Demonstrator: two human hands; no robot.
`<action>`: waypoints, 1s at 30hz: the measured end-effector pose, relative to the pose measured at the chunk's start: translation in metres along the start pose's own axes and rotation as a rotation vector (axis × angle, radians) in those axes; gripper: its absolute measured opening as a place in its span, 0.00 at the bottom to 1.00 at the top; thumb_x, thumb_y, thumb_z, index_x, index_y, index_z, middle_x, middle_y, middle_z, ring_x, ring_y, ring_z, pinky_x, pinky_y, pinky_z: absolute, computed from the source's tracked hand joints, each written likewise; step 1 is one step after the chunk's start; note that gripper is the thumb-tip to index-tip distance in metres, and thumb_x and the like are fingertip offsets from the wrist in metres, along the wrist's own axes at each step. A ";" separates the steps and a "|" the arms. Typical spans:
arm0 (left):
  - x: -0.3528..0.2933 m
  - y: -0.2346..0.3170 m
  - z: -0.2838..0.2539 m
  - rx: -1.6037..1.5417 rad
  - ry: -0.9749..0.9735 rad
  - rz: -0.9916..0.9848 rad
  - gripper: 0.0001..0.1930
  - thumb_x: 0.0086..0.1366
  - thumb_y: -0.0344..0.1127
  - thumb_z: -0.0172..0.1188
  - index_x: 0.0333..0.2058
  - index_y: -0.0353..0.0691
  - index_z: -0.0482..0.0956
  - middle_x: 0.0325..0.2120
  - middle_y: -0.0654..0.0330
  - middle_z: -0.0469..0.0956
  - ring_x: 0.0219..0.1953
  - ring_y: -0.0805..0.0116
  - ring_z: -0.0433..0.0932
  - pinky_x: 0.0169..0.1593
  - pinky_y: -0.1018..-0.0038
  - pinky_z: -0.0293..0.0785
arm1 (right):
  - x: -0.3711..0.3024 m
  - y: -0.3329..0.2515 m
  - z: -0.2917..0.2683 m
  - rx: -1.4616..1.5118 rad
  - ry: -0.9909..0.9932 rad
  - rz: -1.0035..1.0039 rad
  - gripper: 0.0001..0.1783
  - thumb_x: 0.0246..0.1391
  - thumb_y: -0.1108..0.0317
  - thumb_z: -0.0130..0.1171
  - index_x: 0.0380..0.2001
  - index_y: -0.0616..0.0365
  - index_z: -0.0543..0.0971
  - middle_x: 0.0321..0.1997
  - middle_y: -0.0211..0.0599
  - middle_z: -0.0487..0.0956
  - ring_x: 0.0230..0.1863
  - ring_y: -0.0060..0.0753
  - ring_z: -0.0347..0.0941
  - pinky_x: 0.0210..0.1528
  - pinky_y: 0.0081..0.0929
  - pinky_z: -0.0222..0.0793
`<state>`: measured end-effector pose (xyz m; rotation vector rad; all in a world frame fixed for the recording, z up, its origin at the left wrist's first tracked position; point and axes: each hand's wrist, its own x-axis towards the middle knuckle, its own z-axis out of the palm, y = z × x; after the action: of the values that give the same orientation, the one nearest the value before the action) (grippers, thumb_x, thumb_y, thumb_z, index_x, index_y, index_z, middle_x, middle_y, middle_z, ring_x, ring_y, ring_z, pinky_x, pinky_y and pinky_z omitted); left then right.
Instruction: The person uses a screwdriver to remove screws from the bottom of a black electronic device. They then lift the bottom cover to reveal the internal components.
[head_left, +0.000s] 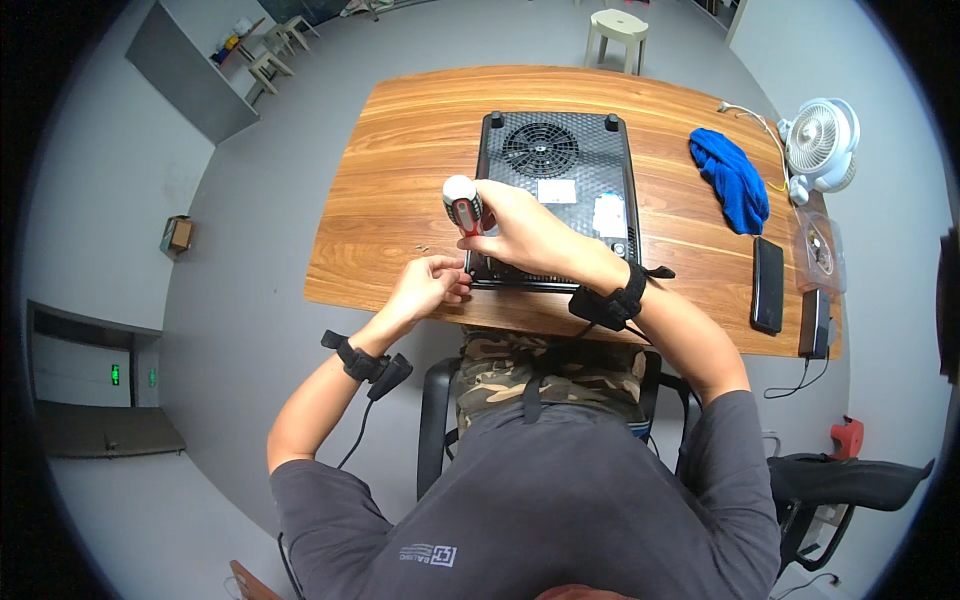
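A black induction cooker lies upside down on the table, its round fan grille and white labels facing up. My right hand is closed around the handle of a screwdriver, which has a white end and a red and grey grip. The screwdriver stands nearly upright over the near left corner of the cooker, and its tip is hidden. My left hand has its fingers curled against that same corner. Small metal pieces, likely screws, lie on the wood just beyond the left hand.
On the table's right side are a blue cloth, a black phone, a clear plastic box, a black power bank-like block and a white fan. A stool stands beyond the wooden table.
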<state>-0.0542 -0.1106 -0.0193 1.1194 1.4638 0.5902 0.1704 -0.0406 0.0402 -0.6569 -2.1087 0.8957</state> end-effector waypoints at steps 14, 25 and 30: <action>-0.008 0.024 0.012 -0.462 0.062 -0.241 0.24 0.75 0.30 0.51 0.64 0.21 0.61 0.56 0.40 0.73 0.56 0.57 0.79 0.59 0.70 0.79 | -0.011 0.004 -0.014 0.067 -0.040 0.015 0.22 0.48 0.69 0.74 0.43 0.64 0.74 0.39 0.52 0.79 0.41 0.55 0.79 0.44 0.43 0.75; -0.004 0.022 0.003 -0.514 0.025 -0.312 0.20 0.73 0.28 0.51 0.59 0.24 0.66 0.51 0.45 0.75 0.53 0.59 0.79 0.59 0.69 0.77 | -0.002 0.006 -0.028 0.067 -0.031 0.007 0.20 0.51 0.68 0.75 0.42 0.62 0.76 0.37 0.43 0.81 0.39 0.38 0.81 0.44 0.35 0.78; -0.012 0.025 0.003 -0.521 -0.002 -0.312 0.26 0.72 0.27 0.51 0.65 0.21 0.59 0.55 0.42 0.72 0.56 0.58 0.77 0.62 0.67 0.76 | 0.009 0.004 -0.043 0.065 -0.037 0.052 0.20 0.51 0.66 0.77 0.41 0.61 0.77 0.36 0.39 0.83 0.39 0.35 0.82 0.45 0.33 0.78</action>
<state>-0.0451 -0.1109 0.0073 0.4752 1.3410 0.6945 0.1995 -0.0153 0.0619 -0.6687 -2.0945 1.0080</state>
